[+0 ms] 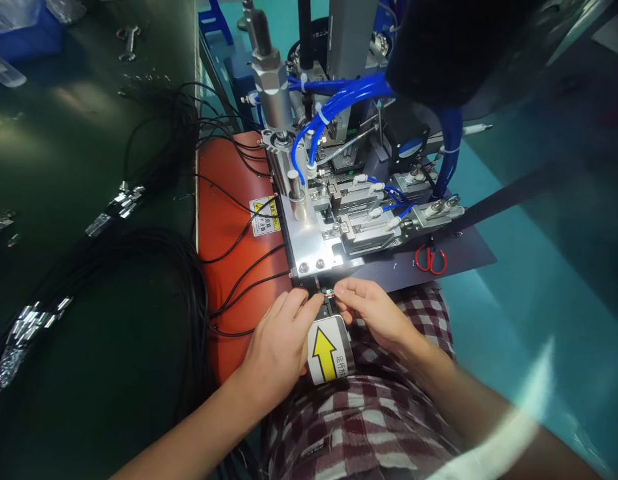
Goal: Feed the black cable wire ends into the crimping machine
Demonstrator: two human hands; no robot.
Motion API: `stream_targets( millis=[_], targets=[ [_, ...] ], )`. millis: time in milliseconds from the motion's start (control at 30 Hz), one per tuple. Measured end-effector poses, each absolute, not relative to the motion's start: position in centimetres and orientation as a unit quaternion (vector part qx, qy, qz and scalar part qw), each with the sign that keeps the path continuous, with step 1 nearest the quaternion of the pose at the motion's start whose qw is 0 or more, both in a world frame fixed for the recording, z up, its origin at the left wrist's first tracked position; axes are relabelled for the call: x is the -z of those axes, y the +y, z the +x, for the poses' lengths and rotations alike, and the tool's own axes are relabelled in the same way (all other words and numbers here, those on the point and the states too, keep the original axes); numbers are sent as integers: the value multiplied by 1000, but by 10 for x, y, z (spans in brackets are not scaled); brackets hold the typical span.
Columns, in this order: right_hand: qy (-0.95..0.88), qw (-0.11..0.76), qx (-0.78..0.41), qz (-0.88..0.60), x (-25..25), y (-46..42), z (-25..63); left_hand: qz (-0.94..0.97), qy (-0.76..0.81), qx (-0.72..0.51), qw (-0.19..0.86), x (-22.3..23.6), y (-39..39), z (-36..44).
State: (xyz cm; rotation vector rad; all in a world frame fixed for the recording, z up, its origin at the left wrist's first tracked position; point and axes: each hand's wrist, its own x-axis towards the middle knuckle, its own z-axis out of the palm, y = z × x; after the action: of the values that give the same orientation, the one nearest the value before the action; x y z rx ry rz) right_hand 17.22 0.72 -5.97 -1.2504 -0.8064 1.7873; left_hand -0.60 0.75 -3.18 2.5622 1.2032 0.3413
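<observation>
My right hand point(373, 310) pinches a small cable end point(329, 293) with what look like thin red and white wires, just in front of the machine's metal block. Close beside it, my left hand point(283, 333) has its fingers bent and its thumb and fingertips at the same spot; what they hold is hidden. Below both fingertips sits a white label with a yellow arrow point(325, 353), fixed to the machine's front end. The assembly machine point(309, 233) stands right ahead, with metal clamps and blue air hoses point(353, 90).
Black cables point(163, 247) with shiny metal connectors point(36, 323) lie on the dark table point(113, 380) at left, some crossing the orange surface point(229, 200). A wrench point(131, 43) and blue bin point(26, 33) are farther back. Red-handled scissors point(431, 260) lie right of the machine.
</observation>
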Motion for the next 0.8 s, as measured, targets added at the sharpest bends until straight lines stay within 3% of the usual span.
stream_targets(
  millis=[333, 567, 800],
  targets=[
    [-308, 472, -651, -508, 73, 1, 158, 889, 427, -69, 150, 30, 11, -3],
    [-299, 488, -658, -489, 72, 1, 157, 848, 459, -132, 229, 23, 0, -18],
    [-311, 489, -652, -488, 74, 1, 157, 832, 542, -93, 68, 38, -44, -51]
  ],
)
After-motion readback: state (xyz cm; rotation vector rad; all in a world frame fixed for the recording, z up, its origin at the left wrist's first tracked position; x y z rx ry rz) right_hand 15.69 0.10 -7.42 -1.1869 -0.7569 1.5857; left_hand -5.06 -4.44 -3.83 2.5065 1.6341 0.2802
